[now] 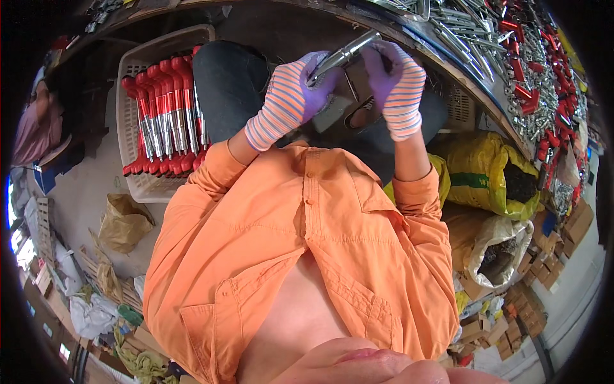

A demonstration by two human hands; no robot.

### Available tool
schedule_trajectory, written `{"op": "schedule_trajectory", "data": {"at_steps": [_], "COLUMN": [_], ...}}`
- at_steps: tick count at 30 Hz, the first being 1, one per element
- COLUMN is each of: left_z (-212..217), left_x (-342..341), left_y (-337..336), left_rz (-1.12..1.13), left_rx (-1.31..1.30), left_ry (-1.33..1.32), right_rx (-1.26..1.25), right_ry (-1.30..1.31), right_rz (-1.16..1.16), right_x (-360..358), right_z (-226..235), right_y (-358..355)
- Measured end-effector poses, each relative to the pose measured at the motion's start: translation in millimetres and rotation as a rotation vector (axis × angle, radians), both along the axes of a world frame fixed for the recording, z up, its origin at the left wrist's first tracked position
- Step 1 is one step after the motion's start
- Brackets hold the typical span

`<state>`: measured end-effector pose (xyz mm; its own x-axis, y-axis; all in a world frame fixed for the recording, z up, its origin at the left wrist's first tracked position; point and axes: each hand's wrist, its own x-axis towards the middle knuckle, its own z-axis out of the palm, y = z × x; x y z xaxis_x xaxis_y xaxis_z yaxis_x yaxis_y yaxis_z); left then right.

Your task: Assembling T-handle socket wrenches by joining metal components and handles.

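A shiny silver metal tube [345, 54] slants between my hands, its far end up and to the right. My left hand [297, 93], in a striped glove with purple palm and fingers, is closed around the tube's near end. Gloved the same way, my right hand [398, 83] has curled fingers at the tube's far end; part of its grip is hidden. Below the tube a thin metal rod [351, 86] shows between the hands; I cannot tell what it is attached to.
On my left, a white plastic basket [121, 83] holds several red-and-silver tools [167, 105]. The workbench [492, 105] curves along the far right, piled with metal rods [457, 45] and red parts [527, 99]. Yellow sack [473, 169] and white sack [476, 256] stand at my right.
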<state>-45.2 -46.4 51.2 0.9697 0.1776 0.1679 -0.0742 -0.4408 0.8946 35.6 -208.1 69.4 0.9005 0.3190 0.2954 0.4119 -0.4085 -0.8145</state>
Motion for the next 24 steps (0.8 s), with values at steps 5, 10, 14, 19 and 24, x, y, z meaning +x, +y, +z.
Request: {"op": "schedule_trajectory", "data": {"at_steps": [5, 10, 14, 19, 24], "left_z": [1.9, 20.7, 20.7, 14.8, 6.7], "left_x": [-4.5, -11.8, -19.1, -23.7, -23.0], "left_y": [22.4, 35.4, 44.9, 59.4, 48.5], "left_rz": [0.0, -0.094, -0.206, -0.28, -0.199], "left_rx": [-0.216, -0.317, -0.269, -0.248, 0.113], "left_ry": [0.207, 0.4, 0.334, 0.341, 0.111], "right_rx": [0.13, -0.258, 0.163, 0.462, 0.291], "right_ry": [-0.163, -0.639, 0.537, 0.459, 0.513], "right_rz": [-0.217, -0.173, 0.314, -0.16, 0.209], "right_x": [44.8, 97.0, 15.5, 11.4, -8.9], "right_z": [21.5, 19.7, 14.9, 6.9, -19.9], "right_y": [-6.7, 1.8, 28.1, -25.7, -60.3]}}
